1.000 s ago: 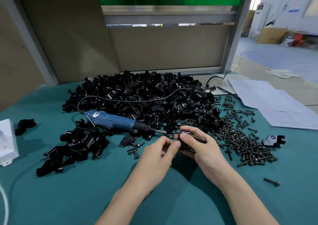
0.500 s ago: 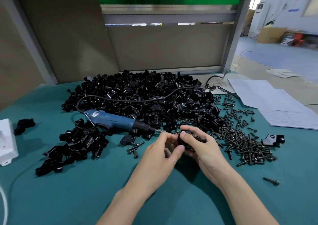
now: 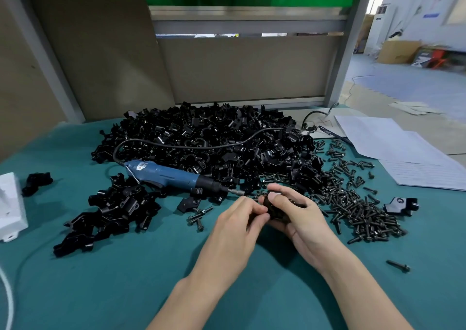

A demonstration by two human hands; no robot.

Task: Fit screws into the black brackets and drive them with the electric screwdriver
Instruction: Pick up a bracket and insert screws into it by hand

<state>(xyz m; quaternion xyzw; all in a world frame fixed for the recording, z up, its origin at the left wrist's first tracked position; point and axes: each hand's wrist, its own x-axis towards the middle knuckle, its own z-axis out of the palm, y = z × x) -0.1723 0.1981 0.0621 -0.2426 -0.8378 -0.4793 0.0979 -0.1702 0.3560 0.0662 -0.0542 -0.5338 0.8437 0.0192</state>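
Observation:
My right hand (image 3: 297, 213) grips a black bracket (image 3: 273, 210) just above the green table (image 3: 126, 279), thumb on top. My left hand (image 3: 239, 221) meets it from the left, fingertips pinched against the bracket's left side; what they pinch is hidden. The blue electric screwdriver (image 3: 171, 175) lies on the table to the left, its bit pointing at my hands, untouched. A large heap of black brackets (image 3: 214, 143) fills the table behind. Loose black screws (image 3: 363, 208) are spread to the right of my hands.
A smaller pile of brackets (image 3: 111, 213) lies at left, with three screws (image 3: 199, 216) beside it. A white box (image 3: 10, 203) sits at the left edge, papers (image 3: 403, 153) at the right. One bracket (image 3: 401, 204) and one screw (image 3: 398, 266) lie apart at right.
My left hand's fingers have closed in against the bracket held by my right hand. Both hands stay in nearly the same spot.

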